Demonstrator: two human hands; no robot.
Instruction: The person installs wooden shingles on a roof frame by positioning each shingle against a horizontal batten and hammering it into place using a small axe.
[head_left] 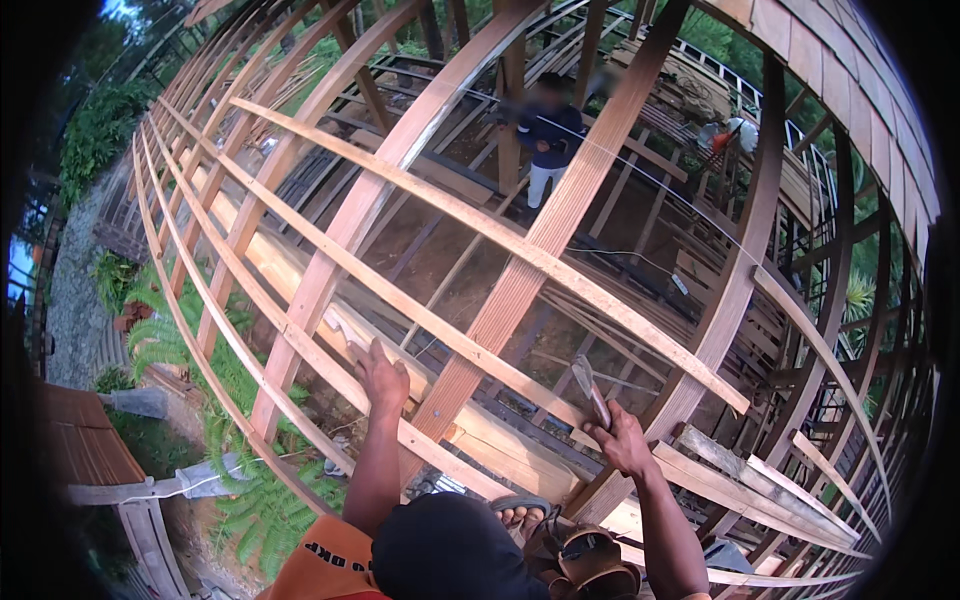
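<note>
My left hand (382, 378) reaches over the thin wooden battens (330, 368), its fingers apart and holding nothing that shows. Just beyond its fingertips lies a pale piece of wood (342, 322). My right hand (622, 440) is closed around a hammer-like tool (584, 376) whose grey end points up and away from me. Beneath the tool, the end of a batten (560, 405) meets a thick sloping rafter (660, 425). Another wide rafter (500, 310) runs between my two hands, with battens lying across it.
Between the rafters the ground drops well below, where another person (548, 145) stands. Loose boards (770, 490) lie at my right. A sandalled foot (522, 515) and a brown leather pouch (595, 565) are close to me. Wooden shingles (840, 70) edge the upper right; ferns (240, 510) grow below left.
</note>
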